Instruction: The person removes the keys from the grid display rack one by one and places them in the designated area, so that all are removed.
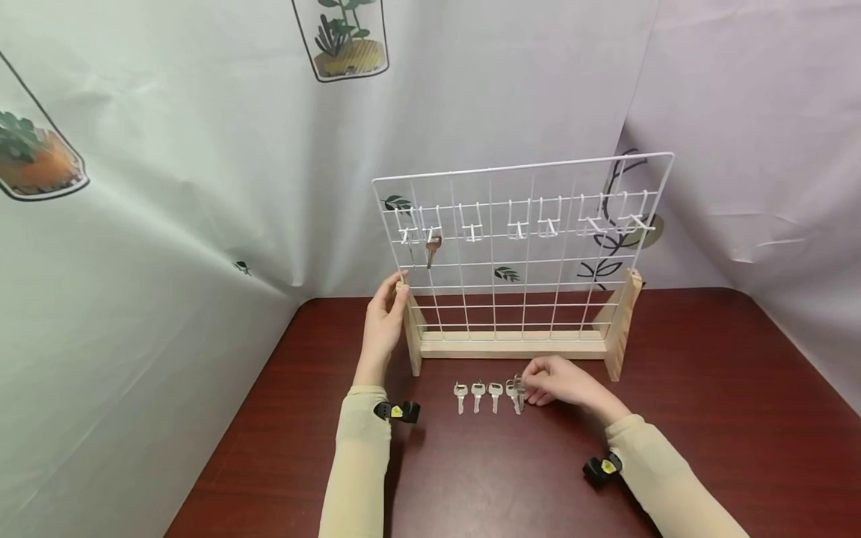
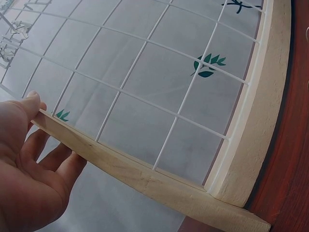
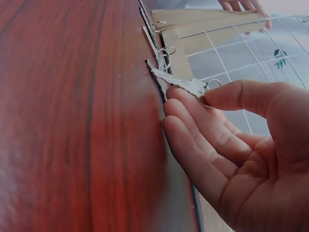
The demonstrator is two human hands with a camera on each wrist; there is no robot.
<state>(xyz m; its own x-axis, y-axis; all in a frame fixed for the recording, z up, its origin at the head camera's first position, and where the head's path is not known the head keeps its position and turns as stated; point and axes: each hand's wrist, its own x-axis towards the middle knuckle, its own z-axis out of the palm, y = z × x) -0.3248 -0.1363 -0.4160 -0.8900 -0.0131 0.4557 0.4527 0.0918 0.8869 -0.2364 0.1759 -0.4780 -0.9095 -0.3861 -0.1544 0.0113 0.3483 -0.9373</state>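
I grip the rack's left post [image 2: 120, 169] at its top with my left hand [image 1: 385, 314], thumb and fingers clamped on opposite sides of the wood, likely to steady it. My right hand [image 1: 554, 381], low over the tabletop [image 1: 269, 448] just in front of the rack [image 1: 511, 350], pinches a key [image 3: 178, 81] between thumb and fingertips, the fingers close together; the key's ring [image 3: 213, 81] stands clear of the grip, presumably to keep the loop open. Four loose keys [image 1: 495, 390] lie in a row on the rack's near side, lined up, I suspect, for easy picking. The rack stands toward the tabletop's far edge, its hooks [image 1: 550, 226] spaced so that hung pieces stay apart; a brownish key [image 1: 433, 245] hangs second from the left.
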